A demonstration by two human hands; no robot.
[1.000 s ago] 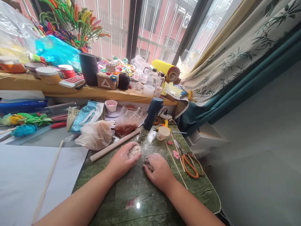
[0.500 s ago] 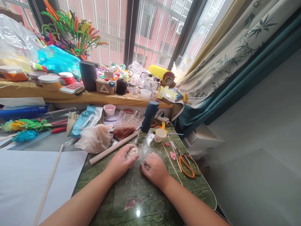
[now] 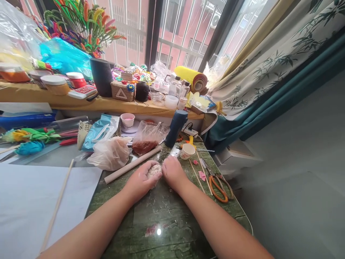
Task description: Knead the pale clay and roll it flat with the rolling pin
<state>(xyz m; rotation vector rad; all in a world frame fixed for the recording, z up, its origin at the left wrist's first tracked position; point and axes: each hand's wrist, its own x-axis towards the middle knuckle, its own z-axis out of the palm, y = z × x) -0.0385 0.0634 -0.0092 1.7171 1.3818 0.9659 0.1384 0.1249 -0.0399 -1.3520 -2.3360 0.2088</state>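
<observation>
My left hand (image 3: 140, 181) curls around a pale, crumbly lump of dough (image 3: 154, 171), which shows between thumb and fingers above the tabletop. Close against its right side is my right hand (image 3: 174, 172), with the fingers folded in. Whatever those fingers hold is hidden from view. A pale rolling pin (image 3: 132, 165) lies slanted just behind my left hand. Beyond my right hand a small paper cup (image 3: 188, 151) stands upright.
Scissors with orange handles (image 3: 218, 189), thin sticks (image 3: 196, 176) and pink scraps (image 3: 202, 175) lie on the right. A dark blue cylinder (image 3: 175, 128), a bag of brown material (image 3: 145, 144) and a crumpled plastic bag (image 3: 110, 154) stand behind. White paper (image 3: 40, 201) covers the left side.
My right hand has moved up and left, close to the dough, and the pale bit in its fingers is now out of sight. My left hand still grips the lump. The view has shifted slightly.
</observation>
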